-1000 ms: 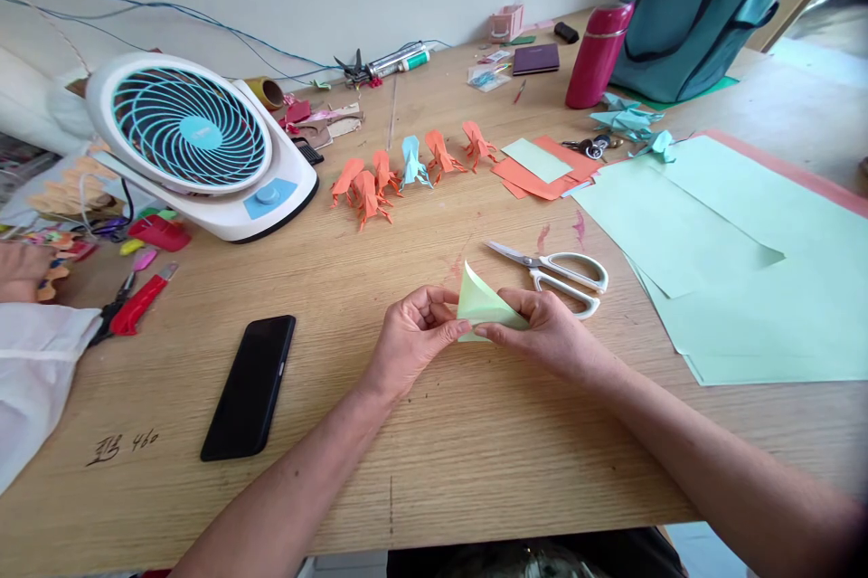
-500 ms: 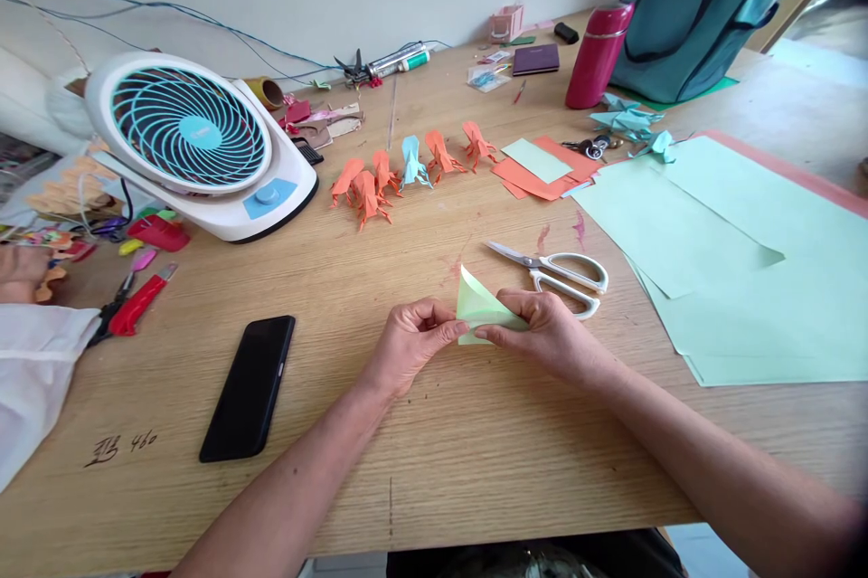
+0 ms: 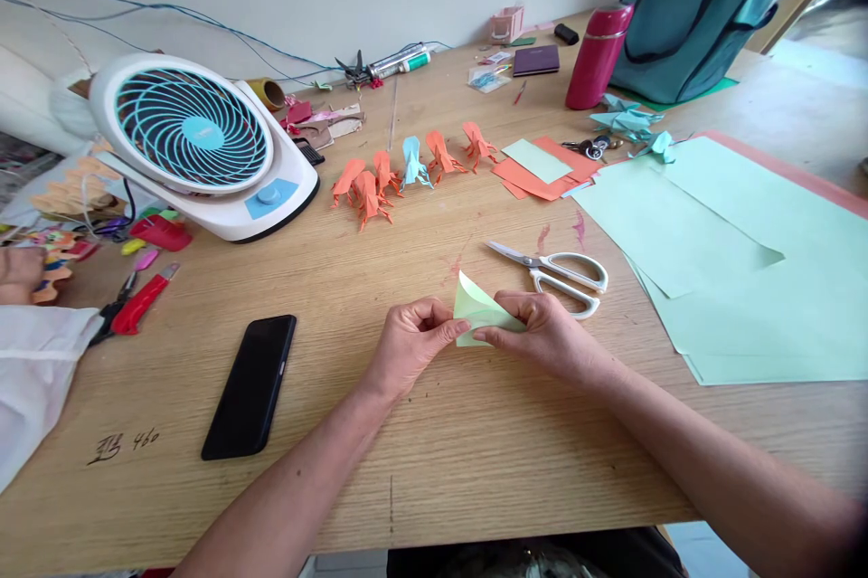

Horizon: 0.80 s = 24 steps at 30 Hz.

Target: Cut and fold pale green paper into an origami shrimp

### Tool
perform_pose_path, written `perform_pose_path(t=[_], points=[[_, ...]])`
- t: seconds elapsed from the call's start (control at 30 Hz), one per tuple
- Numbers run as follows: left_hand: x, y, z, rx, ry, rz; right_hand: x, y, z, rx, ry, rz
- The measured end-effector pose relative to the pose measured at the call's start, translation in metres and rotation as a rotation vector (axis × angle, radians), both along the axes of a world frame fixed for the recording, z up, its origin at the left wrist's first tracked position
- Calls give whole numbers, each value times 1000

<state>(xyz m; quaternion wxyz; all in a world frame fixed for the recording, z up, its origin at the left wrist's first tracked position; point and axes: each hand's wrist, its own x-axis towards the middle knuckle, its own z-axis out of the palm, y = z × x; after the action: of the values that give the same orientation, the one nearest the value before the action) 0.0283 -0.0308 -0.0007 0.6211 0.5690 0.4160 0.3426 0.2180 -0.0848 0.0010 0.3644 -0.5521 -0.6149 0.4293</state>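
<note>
Between the phone (image 3: pixel 250 386) and the left hand (image 3: pixel 410 338), open room is left on the table (image 3: pixel 325 289); beyond, orange figures (image 3: pixel 367 194) are already folded. Green paper (image 3: pixel 476 308) is pinched in the left hand's narrow grip and likewise by the right hand (image 3: pixel 546 329), inside the table's front edge; it appears only partly folded, one corner raised. Rightward room is narrowed by scissors (image 3: pixel 534 262).

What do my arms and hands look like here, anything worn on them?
Your left hand and right hand are bare: no gloves, rings or watch visible. No sleeve shows on the left forearm, which has a small spot, or the right forearm.
</note>
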Motion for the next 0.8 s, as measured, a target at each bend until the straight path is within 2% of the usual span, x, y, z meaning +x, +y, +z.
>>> perform_pose_path(t=[0.17,0.4,0.53,0.8], points=[[-3,3,-2,0,-76,129,3,2,0,-50,93,-68],[-2,10,-3,-124,-222,271,5,9,-11,-160,349,-240],[-2,11,-4,-141,-219,291,5,11,-14,-152,417,-356],[-2,13,-5,-171,-239,286,5,11,-14,-142,415,-387]])
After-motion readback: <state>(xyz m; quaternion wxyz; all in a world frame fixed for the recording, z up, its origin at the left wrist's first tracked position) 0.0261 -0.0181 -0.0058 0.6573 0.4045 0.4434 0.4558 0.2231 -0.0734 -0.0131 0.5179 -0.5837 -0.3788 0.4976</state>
